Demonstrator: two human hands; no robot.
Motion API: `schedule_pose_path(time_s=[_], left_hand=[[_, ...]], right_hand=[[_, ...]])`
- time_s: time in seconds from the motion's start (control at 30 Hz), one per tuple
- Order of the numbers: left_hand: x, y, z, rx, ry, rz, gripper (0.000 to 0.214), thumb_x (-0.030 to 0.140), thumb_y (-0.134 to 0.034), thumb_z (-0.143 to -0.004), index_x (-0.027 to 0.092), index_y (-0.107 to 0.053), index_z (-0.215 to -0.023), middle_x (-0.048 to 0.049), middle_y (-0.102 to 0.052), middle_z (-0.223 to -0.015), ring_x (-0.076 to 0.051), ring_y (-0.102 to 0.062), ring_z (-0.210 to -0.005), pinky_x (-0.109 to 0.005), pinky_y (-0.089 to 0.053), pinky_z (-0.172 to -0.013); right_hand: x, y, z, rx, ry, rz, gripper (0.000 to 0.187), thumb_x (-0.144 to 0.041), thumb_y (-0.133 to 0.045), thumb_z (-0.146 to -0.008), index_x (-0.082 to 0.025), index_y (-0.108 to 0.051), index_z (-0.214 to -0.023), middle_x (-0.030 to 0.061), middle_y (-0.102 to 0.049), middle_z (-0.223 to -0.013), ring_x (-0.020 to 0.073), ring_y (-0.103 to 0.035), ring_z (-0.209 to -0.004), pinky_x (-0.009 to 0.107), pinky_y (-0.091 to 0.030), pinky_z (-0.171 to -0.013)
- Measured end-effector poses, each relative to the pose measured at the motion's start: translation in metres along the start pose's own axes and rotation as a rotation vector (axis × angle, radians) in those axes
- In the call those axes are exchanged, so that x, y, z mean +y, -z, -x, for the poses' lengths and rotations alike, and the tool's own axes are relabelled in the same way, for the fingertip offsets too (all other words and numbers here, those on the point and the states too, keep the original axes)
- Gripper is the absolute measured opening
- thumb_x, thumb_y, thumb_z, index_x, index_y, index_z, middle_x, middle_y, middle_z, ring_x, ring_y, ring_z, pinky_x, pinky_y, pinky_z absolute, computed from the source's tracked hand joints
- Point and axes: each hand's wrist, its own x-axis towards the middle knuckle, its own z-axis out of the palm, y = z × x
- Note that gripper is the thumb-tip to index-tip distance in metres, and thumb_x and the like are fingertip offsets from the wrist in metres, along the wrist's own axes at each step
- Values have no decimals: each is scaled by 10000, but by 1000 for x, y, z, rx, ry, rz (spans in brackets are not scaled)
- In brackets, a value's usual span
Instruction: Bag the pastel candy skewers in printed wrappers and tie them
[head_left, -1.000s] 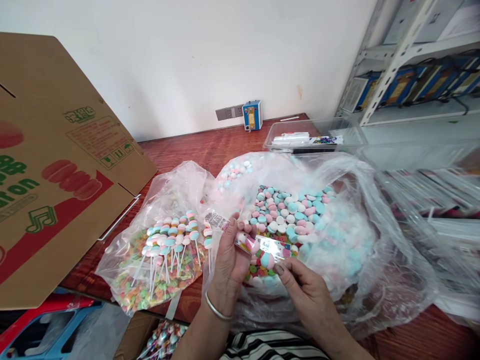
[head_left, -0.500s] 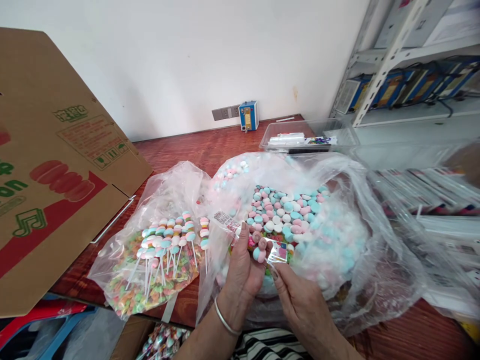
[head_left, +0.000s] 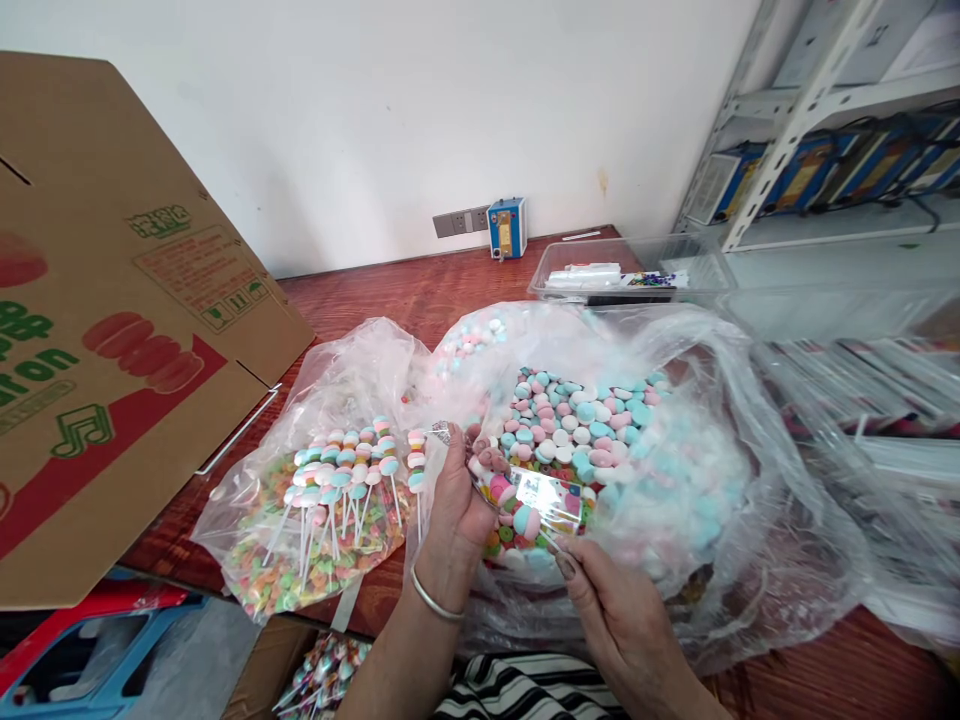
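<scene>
Holding a shiny printed wrapper (head_left: 546, 498) in curled fingers, the left hand (head_left: 457, 510) was above the candy in a large clear plastic bag (head_left: 720, 340), while the right hand (head_left: 615, 600) pinched the white stick of a candy (head_left: 527, 522) between thumb and forefinger. That candy, pink and pale blue, lay against the wrapper between the two hands; whether it sat inside could not be told. The large bag held pink, blue and white marshmallow pieces (head_left: 570, 415), with colourful gummy rings (head_left: 510, 540) nearer the hands. Left of it, a smaller clear bag (head_left: 375, 345) contained more gummies, and a cluster of stacked lollipops (head_left: 341, 470) rested on top, sticks toward the person. Below the table edge, an open carton (head_left: 270, 665) had bright wrapped sweets (head_left: 322, 680) in it. Farther back, a transparent tray (head_left: 712, 270) held white packets (head_left: 585, 275). Everything but the carton stood on a reddish-brown wooden table (head_left: 360, 290), where a big printed cardboard box (head_left: 187, 200) leaned at the left. A small blue device (head_left: 508, 230) sat by a wall socket (head_left: 459, 222), and white metal shelving (head_left: 795, 110) filled the right.
</scene>
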Motion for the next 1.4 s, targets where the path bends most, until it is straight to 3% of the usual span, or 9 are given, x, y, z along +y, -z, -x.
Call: schedule_pose_path(time_s=[0.17, 0.27, 0.4, 0.5, 0.6, 0.8, 1.03, 1.27, 1.4], left_hand=[[-12, 2, 0, 37, -13, -115, 201, 331, -605, -909, 149, -556, -841, 64, -394, -592, -35, -413, -445, -128, -416, -443], [-19, 2, 2, 43, -28, -141, 204, 333, -589, -917, 147, -548, -845, 62, -383, -591, -42, -392, -445, -134, -400, -424], [-18, 2, 4, 40, -38, -126, 230, 364, -575, -922, 137, -566, -885, 49, -410, -613, -52, -419, -472, -155, -432, -456], [-17, 2, 5, 14, -30, -135, 256, 386, -608, -897, 131, -590, -909, 39, -438, -631, -59, -444, -489, -168, -450, -473], [-17, 3, 5, -2, -35, -154, 225, 359, -633, -884, 136, -604, -893, 43, -443, -619, -66, -466, -498, -182, -472, -500], [-16, 3, 0, -7, -64, -166, 108, 219, -621, -888, 143, -591, -818, 47, -475, -616, -71, -503, -512, -220, -516, -586], [-30, 3, 6, -47, -97, -215, 153, 216, -697, -828, 155, -560, -799, 49, -503, -626, -61, -491, -499, -195, -489, -549], [-31, 9, 3, -48, -81, -223, 153, 245, -699, -828, 131, -608, -874, -1, -587, -715, -92, -580, -603, -234, -538, -643], [-23, 6, -1, -43, -126, -199, 64, 151, -665, -842, 135, -603, -838, 31, -534, -652, -71, -550, -566, -197, -518, -605]], right_hand=[[1, 0, -3, 173, 218, 334, 135, -173, -489, -966, -151, -622, -968, 44, -676, -677, 172, -613, -557, 288, -439, -566], [1, -2, -4, 163, 190, 353, 183, -192, -493, -970, -157, -636, -862, 19, -623, -583, 152, -552, -478, 287, -376, -512], [-2, -3, -5, -16, -243, -146, 304, -365, -450, -991, -189, -598, -793, -6, -575, -576, 133, -535, -496, 248, -375, -485], [-7, -2, -9, -228, -731, -769, 404, -539, -382, -974, -208, -544, -809, -100, -353, -467, 84, -286, -340, 220, -294, -374], [-8, -1, -12, -273, -904, -1034, 403, -590, -439, -925, -210, -526, -825, -134, -285, -456, 54, -152, -321, 203, -235, -354], [-1, 4, -12, -110, -325, -220, 285, -322, -455, -954, -199, -564, -721, -11, -552, -600, 131, -504, -539, 237, -367, -508], [2, -6, -14, 134, 175, 250, 165, -132, -476, -955, -184, -576, -834, 10, -614, -616, 146, -532, -528, 280, -396, -583], [3, 0, -17, -18, -118, 33, 284, -232, -381, -1018, -209, -493, -757, -16, -581, -609, 118, -555, -514, 226, -384, -494], [7, -2, -15, 34, 11, 185, 227, -269, -441, -1004, -166, -585, -862, 5, -613, -596, 137, -576, -508, 246, -374, -498]])
